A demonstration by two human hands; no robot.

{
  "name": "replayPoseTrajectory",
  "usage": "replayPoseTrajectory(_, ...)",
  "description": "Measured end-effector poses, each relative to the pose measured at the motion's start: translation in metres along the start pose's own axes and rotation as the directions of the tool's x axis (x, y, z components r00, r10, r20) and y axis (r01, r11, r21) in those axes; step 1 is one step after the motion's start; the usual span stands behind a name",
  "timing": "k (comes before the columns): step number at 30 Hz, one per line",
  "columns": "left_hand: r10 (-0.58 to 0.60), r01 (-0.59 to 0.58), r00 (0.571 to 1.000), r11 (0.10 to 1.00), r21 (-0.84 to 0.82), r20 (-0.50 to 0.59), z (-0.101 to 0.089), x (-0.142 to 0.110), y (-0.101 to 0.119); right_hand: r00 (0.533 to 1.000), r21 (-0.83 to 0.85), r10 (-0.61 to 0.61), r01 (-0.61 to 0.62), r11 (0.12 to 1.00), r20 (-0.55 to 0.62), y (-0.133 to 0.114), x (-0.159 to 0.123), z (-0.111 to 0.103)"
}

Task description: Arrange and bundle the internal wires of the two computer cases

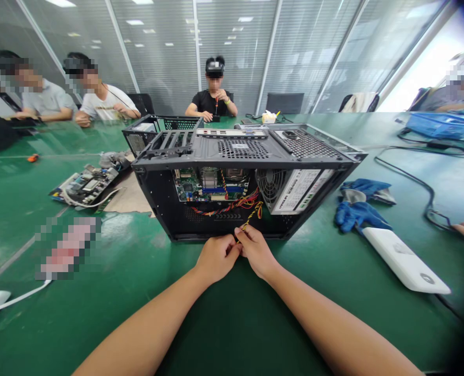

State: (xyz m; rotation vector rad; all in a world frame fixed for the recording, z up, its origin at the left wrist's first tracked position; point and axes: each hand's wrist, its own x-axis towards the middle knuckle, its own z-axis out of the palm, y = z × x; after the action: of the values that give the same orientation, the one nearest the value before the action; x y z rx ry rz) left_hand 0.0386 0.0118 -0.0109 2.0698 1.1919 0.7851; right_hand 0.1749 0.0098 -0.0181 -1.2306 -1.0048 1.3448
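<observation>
In front of me a black computer case [153, 198] lies with its open side toward me. Inside it sit a green motherboard [187, 190] and a power supply [302, 193] with a fan grille and a white label. A twisted yellow-and-black cable [251, 214] runs out from the power supply's wire bundle [240, 204] to my fingers. My left hand [218, 256] and my right hand [257, 250] meet at the case's near edge, both closed on this cable in a pinch. The cable's end is hidden between the fingers.
Left of the case lies a loose circuit board [87, 185] on cardboard [128, 201]. Blue gloves [359, 214] and a white power bank [406, 261] lie to the right, near a black cord [416, 180]. Another case frame [163, 122] stands behind. Several people sit around the green table [110, 324].
</observation>
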Motion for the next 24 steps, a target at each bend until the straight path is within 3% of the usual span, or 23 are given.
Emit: replayPoseTrajectory(24,-0.003,0.003,1.000,1.000,0.010,0.003,-0.0014,0.0007,0.0018,1.000,-0.015,-0.012,0.012,1.000,-0.004,0.0007,0.0002,-0.0006)
